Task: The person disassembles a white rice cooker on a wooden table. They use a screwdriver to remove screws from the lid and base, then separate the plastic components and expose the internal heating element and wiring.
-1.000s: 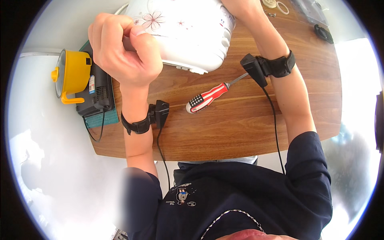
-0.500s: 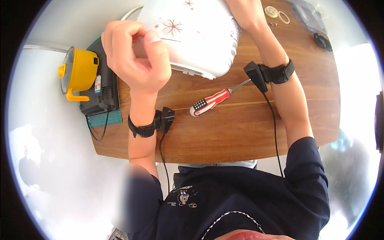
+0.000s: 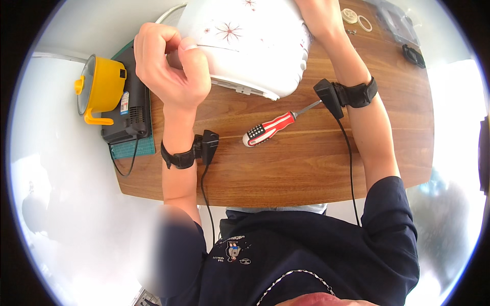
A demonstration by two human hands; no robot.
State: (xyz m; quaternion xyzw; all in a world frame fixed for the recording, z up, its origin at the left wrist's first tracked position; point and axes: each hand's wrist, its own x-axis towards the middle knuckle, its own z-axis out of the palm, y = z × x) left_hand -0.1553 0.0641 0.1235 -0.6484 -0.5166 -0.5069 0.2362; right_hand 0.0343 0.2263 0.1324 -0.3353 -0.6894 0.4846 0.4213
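Note:
A white plastic appliance casing [image 3: 255,53] with a reddish flower print stands tilted at the far middle of the table, cut off by the top of the picture. At its near-left corner my left hand [image 3: 172,64] is closed, thumb pressed toward the curled fingers, gripping the casing's edge. My right hand [image 3: 322,18] rests against the far-right side of the casing; its fingers run out of view, so their grip is hidden. A screwdriver [image 3: 270,129] with a red, white and black handle lies nearer to me, its shaft pointing to the right wrist's strap unit.
On the left, a yellow pot [image 3: 106,84] with a glass lid sits on a black device [image 3: 127,125] over a green mat [image 3: 133,149]. Far right lie a cream round part [image 3: 349,16], a ring [image 3: 365,23], small screws, a clear plastic box [image 3: 397,24] and a black item [image 3: 413,55].
The casing has shifted slightly to the right and its printed side has turned a little. My left hand has moved slightly away from me; my right hand has gone a little rightward.

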